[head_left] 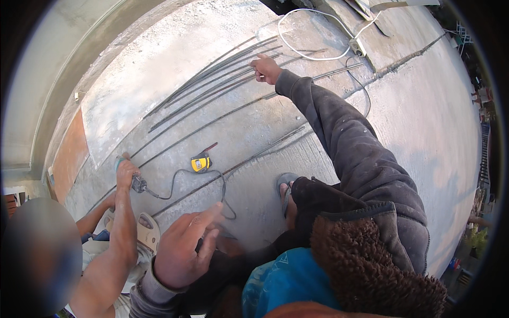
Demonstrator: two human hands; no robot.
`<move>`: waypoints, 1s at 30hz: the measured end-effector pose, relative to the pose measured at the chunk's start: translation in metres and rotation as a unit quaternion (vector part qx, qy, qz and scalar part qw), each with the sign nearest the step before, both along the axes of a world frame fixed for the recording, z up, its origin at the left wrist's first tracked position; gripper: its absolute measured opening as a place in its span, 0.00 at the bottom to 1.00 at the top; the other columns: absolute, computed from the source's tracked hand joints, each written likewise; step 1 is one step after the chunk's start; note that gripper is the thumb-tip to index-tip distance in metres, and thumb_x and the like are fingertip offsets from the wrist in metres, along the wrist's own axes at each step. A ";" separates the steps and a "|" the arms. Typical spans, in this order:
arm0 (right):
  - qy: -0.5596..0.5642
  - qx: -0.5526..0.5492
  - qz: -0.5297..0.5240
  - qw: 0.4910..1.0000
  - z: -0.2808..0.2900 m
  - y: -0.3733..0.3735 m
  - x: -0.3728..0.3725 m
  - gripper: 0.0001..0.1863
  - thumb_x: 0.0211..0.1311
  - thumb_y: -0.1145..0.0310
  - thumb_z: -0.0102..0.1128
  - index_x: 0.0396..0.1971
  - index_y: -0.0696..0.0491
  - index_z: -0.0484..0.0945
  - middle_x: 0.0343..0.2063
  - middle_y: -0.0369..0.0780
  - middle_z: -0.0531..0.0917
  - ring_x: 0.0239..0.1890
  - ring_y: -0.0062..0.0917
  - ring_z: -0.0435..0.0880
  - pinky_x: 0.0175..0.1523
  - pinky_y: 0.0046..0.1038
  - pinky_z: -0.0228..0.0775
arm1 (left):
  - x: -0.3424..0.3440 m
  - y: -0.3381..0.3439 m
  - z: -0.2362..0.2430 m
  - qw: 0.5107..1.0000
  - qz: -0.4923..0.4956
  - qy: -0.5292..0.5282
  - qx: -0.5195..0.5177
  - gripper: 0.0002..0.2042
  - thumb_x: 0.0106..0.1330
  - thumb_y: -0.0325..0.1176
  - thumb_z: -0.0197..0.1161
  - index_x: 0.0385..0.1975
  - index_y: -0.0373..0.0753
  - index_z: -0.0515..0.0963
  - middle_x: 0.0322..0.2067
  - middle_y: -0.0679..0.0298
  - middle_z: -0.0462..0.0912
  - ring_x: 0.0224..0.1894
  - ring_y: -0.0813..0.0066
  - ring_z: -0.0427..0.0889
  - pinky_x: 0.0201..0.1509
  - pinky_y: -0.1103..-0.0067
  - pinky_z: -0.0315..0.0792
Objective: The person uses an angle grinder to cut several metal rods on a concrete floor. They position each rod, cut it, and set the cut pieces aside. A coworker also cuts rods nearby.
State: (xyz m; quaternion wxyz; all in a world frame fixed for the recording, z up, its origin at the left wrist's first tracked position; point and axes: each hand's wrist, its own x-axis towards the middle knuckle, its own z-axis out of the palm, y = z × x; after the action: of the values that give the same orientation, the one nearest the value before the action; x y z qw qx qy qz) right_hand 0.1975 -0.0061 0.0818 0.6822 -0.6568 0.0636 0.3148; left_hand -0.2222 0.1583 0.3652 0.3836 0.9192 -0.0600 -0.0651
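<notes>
My right hand (265,69) is stretched far forward over a bundle of thin steel rods (204,90) on the concrete. Its fingers are curled in; whether a rod lies inside them is hidden. My left hand (185,246) hovers low in front of me, index finger extended and thumb apart, with nothing visible in it. Beyond it lies a yellow and black tape measure (200,162), beside a short dark rod piece (210,148). At the left, a co-worker's hand (126,172) grips a corded power tool (139,183), apparently an angle grinder, down at a long rod.
The tool's dark cord (170,192) loops across the floor near the tape measure. A white cable (289,17) runs to an outlet box (357,46) at the far right. The co-worker's arm (119,233) is close on my left. My sandalled foot (286,188) stands beside a rod.
</notes>
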 end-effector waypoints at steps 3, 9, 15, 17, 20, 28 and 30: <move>0.006 0.048 -0.126 0.991 0.003 -0.037 0.074 0.19 0.64 0.77 0.54 0.53 0.50 0.66 0.19 0.31 0.64 0.18 0.16 0.61 0.21 0.23 0.57 | 0.001 0.000 0.001 1.000 -0.024 0.009 0.013 0.20 0.58 0.20 0.64 0.52 0.33 0.77 0.35 0.57 0.84 0.35 0.59 0.83 0.40 0.71 0.76; -0.011 0.072 -0.210 0.975 0.021 -0.054 0.082 0.08 0.63 0.77 0.54 0.31 0.50 0.65 0.17 0.32 0.63 0.16 0.16 0.59 0.19 0.21 0.55 | -0.002 0.001 0.008 0.999 -0.031 0.018 0.014 0.20 0.56 0.18 0.63 0.51 0.33 0.77 0.36 0.58 0.85 0.36 0.62 0.84 0.43 0.72 0.76; -0.013 0.026 -0.179 0.983 0.014 -0.054 0.075 0.04 0.64 0.74 0.54 0.31 0.57 0.70 0.14 0.32 0.64 0.13 0.17 0.59 0.17 0.24 0.55 | -0.001 0.004 0.002 1.000 -0.020 0.008 -0.018 0.09 0.58 0.21 0.64 0.37 0.36 0.76 0.35 0.59 0.84 0.34 0.59 0.83 0.38 0.71 0.76; -0.170 -0.170 -0.161 0.957 -0.002 -0.039 0.040 0.26 0.60 0.70 0.59 0.56 0.68 0.68 0.16 0.34 0.67 0.14 0.20 0.64 0.16 0.28 0.57 | 0.004 0.004 -0.003 0.999 -0.005 -0.017 -0.039 0.06 0.58 0.21 0.64 0.32 0.37 0.74 0.34 0.60 0.85 0.32 0.59 0.82 0.37 0.71 0.76; -0.220 -0.233 0.174 0.931 -0.015 -0.022 -0.035 0.29 0.59 0.67 0.60 0.61 0.58 0.71 0.22 0.40 0.77 0.19 0.21 0.73 0.21 0.29 0.64 | -0.003 0.006 -0.007 0.999 0.010 -0.034 -0.037 0.06 0.58 0.22 0.64 0.27 0.38 0.73 0.28 0.61 0.83 0.28 0.60 0.80 0.33 0.72 0.75; -0.471 -0.173 0.572 0.649 -0.013 0.001 -0.218 0.15 0.64 0.64 0.54 0.49 0.49 0.77 0.30 0.45 0.85 0.34 0.44 0.85 0.39 0.47 0.76 | 0.006 0.007 0.009 0.992 -0.062 -0.100 -0.040 0.10 0.58 0.28 0.69 0.19 0.40 0.74 0.18 0.64 0.75 0.20 0.64 0.75 0.25 0.73 0.66; -0.487 -0.127 0.620 0.602 -0.014 0.005 -0.241 0.14 0.63 0.64 0.54 0.47 0.50 0.78 0.35 0.44 0.85 0.35 0.43 0.85 0.38 0.46 0.77 | 0.002 0.006 0.007 0.987 -0.063 -0.141 -0.042 0.13 0.56 0.29 0.72 0.16 0.41 0.73 0.16 0.66 0.74 0.18 0.66 0.73 0.24 0.74 0.65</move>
State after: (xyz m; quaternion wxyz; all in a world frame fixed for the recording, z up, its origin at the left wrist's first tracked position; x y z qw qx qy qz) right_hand -0.0434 -0.0014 0.0674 0.1628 -0.6745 -0.6614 0.2849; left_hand -0.2200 0.1644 0.3721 0.4049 0.8965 -0.1745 0.0437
